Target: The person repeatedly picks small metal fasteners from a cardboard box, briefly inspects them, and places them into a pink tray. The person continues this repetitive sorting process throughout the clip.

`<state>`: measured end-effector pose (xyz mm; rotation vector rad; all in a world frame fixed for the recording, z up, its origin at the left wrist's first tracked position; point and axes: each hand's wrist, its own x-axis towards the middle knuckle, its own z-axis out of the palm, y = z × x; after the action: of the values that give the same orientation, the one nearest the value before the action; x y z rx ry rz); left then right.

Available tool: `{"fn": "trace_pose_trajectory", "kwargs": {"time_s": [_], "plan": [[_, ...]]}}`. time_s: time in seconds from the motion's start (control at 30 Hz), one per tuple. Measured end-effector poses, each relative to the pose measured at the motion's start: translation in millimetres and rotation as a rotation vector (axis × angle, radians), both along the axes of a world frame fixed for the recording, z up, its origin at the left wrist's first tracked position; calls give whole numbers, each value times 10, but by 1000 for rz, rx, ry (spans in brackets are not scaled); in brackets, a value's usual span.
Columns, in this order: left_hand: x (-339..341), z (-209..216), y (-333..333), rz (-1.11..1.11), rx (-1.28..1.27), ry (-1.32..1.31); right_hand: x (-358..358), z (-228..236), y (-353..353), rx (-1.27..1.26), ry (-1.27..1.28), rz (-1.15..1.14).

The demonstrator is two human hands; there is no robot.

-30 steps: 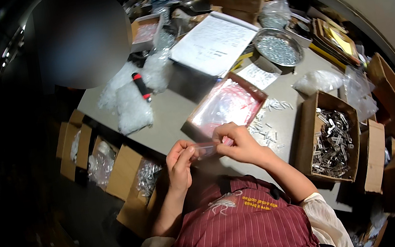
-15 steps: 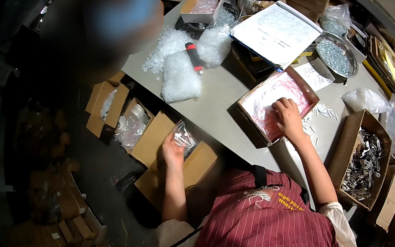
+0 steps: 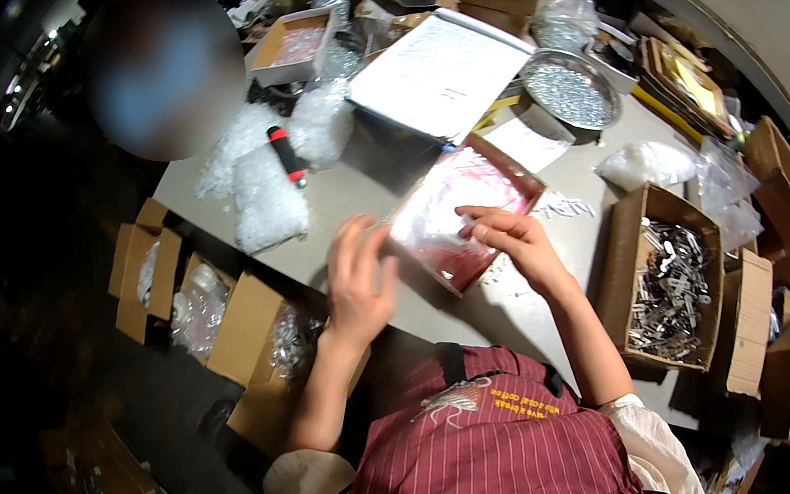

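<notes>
A shallow cardboard box [image 3: 508,158] near the table's front edge is filled with clear plastic bags [image 3: 453,193] that have pink-red edges. Over its near right part is my right hand [image 3: 522,241], thumb and fingers pinched together; what lies between the fingertips is too small to make out. My left hand [image 3: 358,283] hangs just left of that box, fingers apart and slightly blurred, holding nothing visible. Below it, an open carton [image 3: 251,338] beside the table contains clear bags of small parts [image 3: 290,348]. Small white pieces [image 3: 563,207] lie right of the bag box.
At right stands a carton of metal clips [image 3: 669,294]; behind it are a bowl of small metal pieces [image 3: 573,92] and a bag of white pieces [image 3: 646,164]. A clipboard [image 3: 441,74] lies beyond the bag box. Left are clear-piece bags [image 3: 269,199], a red-black tool [image 3: 285,156] and another person [image 3: 164,77].
My left hand has let go of the small bag of parts at the carton and moved up beside the bag box. My right hand stays over the box, now pinching. The view has shifted.
</notes>
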<state>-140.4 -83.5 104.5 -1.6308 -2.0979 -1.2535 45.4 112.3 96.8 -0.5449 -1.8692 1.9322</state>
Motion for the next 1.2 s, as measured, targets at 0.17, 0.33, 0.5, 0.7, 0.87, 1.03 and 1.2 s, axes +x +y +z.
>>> {"fn": "trace_pose_trajectory", "kwargs": {"time_s": [0.17, 0.33, 0.5, 0.7, 0.87, 1.03, 1.2], "plan": [[437, 236, 562, -336, -48, -78, 292, 308, -94, 18, -83, 140], [651, 185, 729, -345, -108, -472, 701, 195, -186, -171, -29, -92], [790, 128, 723, -495, -300, -593, 882, 227, -301, 59, -198, -197], [808, 332, 665, -469, -497, -682, 920, 245, -293, 139, -147, -147], [851, 114, 659, -526, -339, -584, 975, 86, -296, 185, -144, -123], [932, 16, 658, -445, -50, -311, 995, 272, -333, 5, -199, -40], [1019, -60, 688, -465, -246, -705, 1154, 69, -420, -135, -174, -38]]}}
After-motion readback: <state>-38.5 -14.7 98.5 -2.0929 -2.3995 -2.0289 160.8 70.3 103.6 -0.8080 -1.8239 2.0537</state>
